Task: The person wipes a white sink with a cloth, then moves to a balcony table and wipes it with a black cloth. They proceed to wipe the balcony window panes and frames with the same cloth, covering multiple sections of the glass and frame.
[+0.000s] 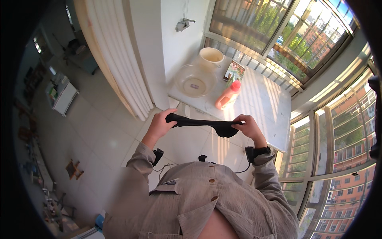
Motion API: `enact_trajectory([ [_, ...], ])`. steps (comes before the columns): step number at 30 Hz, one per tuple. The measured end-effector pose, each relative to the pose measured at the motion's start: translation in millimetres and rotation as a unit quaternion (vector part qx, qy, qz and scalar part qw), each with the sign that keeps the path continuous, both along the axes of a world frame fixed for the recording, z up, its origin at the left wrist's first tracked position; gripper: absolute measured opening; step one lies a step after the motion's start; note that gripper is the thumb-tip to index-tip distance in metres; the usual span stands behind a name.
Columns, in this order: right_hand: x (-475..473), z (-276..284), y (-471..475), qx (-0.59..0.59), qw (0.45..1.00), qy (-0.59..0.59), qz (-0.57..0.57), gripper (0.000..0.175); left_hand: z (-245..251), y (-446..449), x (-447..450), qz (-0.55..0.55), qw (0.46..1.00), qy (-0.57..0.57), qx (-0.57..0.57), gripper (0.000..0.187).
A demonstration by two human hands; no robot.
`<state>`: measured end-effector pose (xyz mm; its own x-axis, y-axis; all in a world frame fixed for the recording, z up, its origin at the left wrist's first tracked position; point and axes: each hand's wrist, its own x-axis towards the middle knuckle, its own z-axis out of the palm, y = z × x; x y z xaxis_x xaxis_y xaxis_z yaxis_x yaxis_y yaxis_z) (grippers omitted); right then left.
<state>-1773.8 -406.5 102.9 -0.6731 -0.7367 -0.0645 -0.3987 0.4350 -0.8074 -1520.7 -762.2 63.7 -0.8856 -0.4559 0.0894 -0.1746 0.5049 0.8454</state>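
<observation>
A piece of black cloth, perhaps a sock [206,122], is stretched level between my two hands in front of my body. My left hand [161,125] pinches its left end between thumb and fingers. At the other end my right hand [247,125] grips it, and a wider rounded part hangs beside those fingers. Beyond the hands, a pink plastic bottle [227,97] with a red cap stands on a white marble-look tabletop [262,110]. Near it are a clear plastic basin [196,81] and a cream bucket [211,56].
A patterned box or booklet [234,72] lies behind the bottle. Barred windows [343,134] run along the right. A pale curtain [115,53] hangs at the left. A small wooden stool [74,169] and a white cabinet [65,97] stand on the tiled floor.
</observation>
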Motion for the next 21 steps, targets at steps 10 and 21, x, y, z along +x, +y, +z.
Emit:
enact_trajectory([
  [10, -15, -44, -6, -0.237, 0.867, -0.421, -0.123, 0.020, -45, -18, -52, 0.029, 0.976, 0.046, 0.213, 0.034],
  [21, 19, -65, -43, -0.245, 0.853, -0.445, -0.115, 0.027, -11, 148, -106, -0.244, 0.969, 0.021, -0.014, 0.057],
])
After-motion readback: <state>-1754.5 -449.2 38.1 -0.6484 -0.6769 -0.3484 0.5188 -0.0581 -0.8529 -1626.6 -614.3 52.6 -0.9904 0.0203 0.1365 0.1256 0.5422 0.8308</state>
